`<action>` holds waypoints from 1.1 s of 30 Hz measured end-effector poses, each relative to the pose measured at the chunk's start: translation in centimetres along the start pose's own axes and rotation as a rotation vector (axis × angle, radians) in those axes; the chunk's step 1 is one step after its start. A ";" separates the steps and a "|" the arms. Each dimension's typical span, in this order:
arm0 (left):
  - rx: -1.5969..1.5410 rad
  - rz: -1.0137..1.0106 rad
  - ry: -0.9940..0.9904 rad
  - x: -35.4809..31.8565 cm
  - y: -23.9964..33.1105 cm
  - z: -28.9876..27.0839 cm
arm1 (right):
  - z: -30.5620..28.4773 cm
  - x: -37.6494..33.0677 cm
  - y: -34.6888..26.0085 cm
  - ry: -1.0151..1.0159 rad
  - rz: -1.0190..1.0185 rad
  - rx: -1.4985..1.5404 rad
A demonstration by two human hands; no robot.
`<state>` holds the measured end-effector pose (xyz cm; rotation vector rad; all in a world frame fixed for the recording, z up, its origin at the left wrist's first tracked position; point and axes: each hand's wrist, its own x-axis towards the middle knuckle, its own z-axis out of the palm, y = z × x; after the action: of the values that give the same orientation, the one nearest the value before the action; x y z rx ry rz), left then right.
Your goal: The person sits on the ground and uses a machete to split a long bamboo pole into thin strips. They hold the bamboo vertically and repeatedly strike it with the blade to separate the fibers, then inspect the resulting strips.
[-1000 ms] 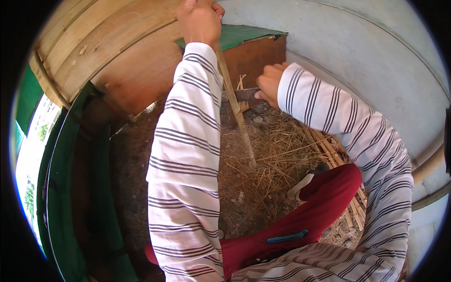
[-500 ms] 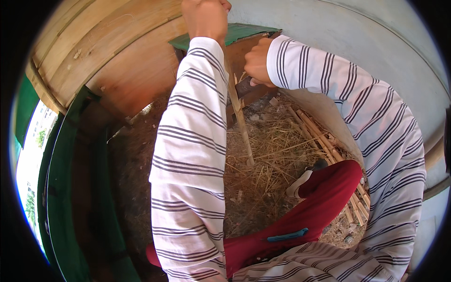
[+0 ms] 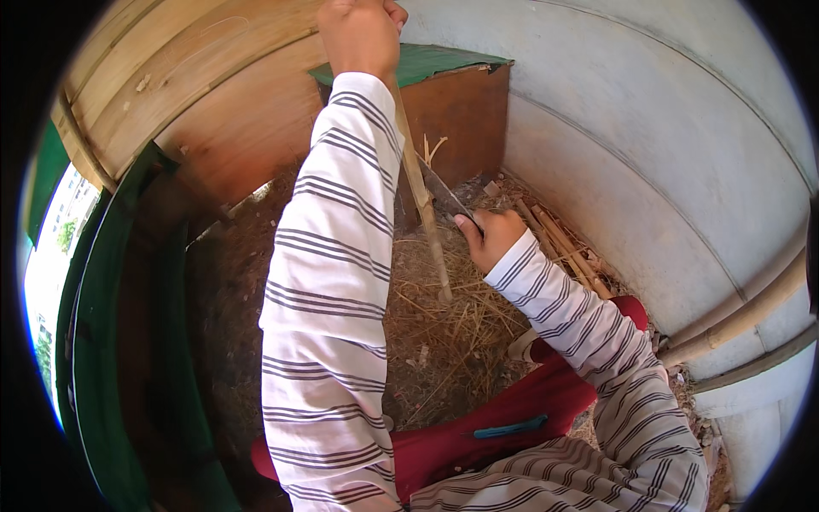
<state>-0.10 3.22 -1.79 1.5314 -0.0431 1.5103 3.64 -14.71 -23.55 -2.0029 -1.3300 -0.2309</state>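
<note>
At the top of the view, my left hand point(image 3: 360, 38) is closed round the upper end of a long pale stick point(image 3: 437, 256), which looks like split bamboo. The stick slants down, and its lower end meets the straw-strewn ground. My right hand point(image 3: 496, 237) grips a knife point(image 3: 447, 191); its handle is mostly hidden in the fist. The dark blade lies against the stick at mid-length. Thin pale slivers point(image 3: 433, 150) stick out beside the blade. Across my red-trousered leg point(image 3: 478, 448) rests a slim teal object point(image 3: 510, 427), perhaps a cutter.
A wooden box with a green top point(image 3: 444, 60) stands in the far corner. Several bamboo strips point(image 3: 563, 243) lie along the pale wall point(image 3: 631, 119) at right. Dry straw point(image 3: 426, 328) covers the ground. Dark green boards point(image 3: 102, 341) and a bright gap line the left.
My right hand has moved down along the stick, toward me, bringing the knife blade into clear view. My left hand has shifted slightly left and down, still on the stick.
</note>
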 end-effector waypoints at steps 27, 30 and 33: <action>0.108 -0.126 0.050 -1.1 2.8 0.7 | -2.1 0.8 -0.8 0.112 -0.130 -0.104; 0.082 -0.061 0.025 0.0 1.5 -0.2 | -4.2 2.0 -2.5 0.173 -0.184 -0.227; 0.048 -0.102 0.022 -0.6 1.8 0.6 | -6.1 4.0 -4.0 0.175 -0.102 -0.147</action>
<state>-0.87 1.49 -1.10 1.5316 0.0837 1.4559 3.40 -14.79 -15.18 -1.9849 -1.3372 -0.5535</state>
